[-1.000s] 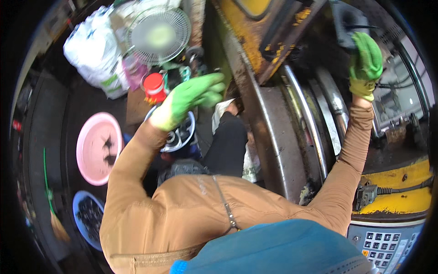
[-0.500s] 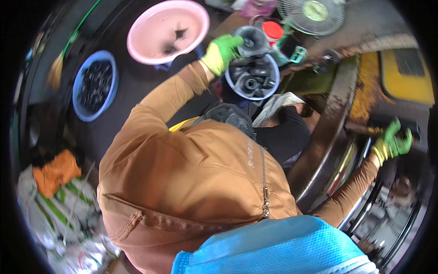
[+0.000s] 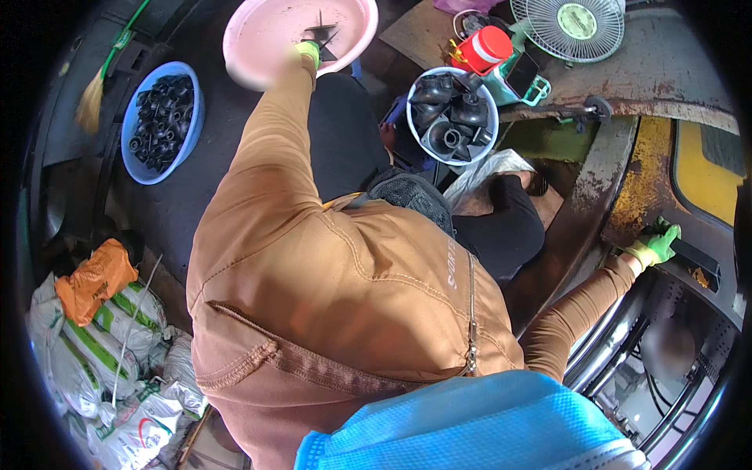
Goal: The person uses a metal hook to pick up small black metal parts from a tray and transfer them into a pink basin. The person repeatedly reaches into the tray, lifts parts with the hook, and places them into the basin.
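My left hand [image 3: 310, 52], in a green-yellow glove, reaches into the pink basin [image 3: 251, 48] at the near rim. Its fingers are mostly hidden, next to thin black pieces [image 3: 321, 35] lying in the basin; whether it grips one cannot be seen. My right hand [image 3: 659, 243], gloved alike, is closed around the left end of a black handle [image 3: 695, 264] on the worn yellow machine panel [image 3: 644, 176]. To the right of the pink basin, a pale blue basin [image 3: 492, 102] holds several black funnel-shaped parts [image 3: 445, 139].
A blue tub [image 3: 196, 117] of small black parts stands at the left. A red-lidded container [image 3: 483, 49] and a fan [image 3: 576, 23] are at the back right. White sacks [image 3: 86, 368] and an orange bag [image 3: 95, 282] lie at lower left. Metal rods [image 3: 619, 352] run below my right arm.
My left hand has moved left from above the pale blue basin, where a black funnel-shaped part was, into the pink basin. My right hand's spread fingers have closed on the handle.
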Action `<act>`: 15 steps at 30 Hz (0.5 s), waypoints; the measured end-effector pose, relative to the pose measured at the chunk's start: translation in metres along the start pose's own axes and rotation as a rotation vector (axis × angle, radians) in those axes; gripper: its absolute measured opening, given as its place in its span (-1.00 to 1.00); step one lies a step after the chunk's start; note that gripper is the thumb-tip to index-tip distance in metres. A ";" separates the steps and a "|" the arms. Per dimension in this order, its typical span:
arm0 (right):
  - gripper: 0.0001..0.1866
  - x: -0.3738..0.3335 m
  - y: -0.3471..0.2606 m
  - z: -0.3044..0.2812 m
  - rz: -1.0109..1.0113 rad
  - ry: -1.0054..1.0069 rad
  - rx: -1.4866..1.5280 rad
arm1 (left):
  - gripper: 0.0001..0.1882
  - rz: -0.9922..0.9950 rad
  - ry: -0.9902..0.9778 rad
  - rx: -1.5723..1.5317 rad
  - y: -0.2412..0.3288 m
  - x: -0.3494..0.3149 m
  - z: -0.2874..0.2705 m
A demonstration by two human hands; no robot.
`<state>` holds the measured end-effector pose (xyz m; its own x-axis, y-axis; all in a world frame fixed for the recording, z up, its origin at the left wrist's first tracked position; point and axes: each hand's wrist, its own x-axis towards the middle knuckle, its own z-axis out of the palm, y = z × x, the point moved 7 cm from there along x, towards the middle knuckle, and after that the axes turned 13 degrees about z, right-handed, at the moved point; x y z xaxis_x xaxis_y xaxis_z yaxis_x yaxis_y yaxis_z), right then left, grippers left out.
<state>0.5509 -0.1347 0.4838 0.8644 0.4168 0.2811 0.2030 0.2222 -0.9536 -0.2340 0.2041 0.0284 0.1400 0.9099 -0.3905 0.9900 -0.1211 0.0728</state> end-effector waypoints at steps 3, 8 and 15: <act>-0.86 -0.025 -0.003 -0.013 0.124 -0.107 0.158 | -0.56 0.101 0.033 -0.009 0.033 0.007 -0.011; -0.72 -0.103 -0.033 -0.043 -0.147 0.181 0.015 | -0.68 0.416 0.736 0.125 0.128 -0.068 -0.087; -0.56 -0.294 -0.067 0.009 -1.354 0.760 -0.794 | -0.71 1.066 -0.647 -1.502 0.313 -0.235 0.015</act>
<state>0.2791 -0.2645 0.4664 -0.1344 -0.2057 0.9694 0.8591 -0.5117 0.0105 0.0432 -0.0535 0.1290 0.9047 0.4034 0.1373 -0.2596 0.2661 0.9283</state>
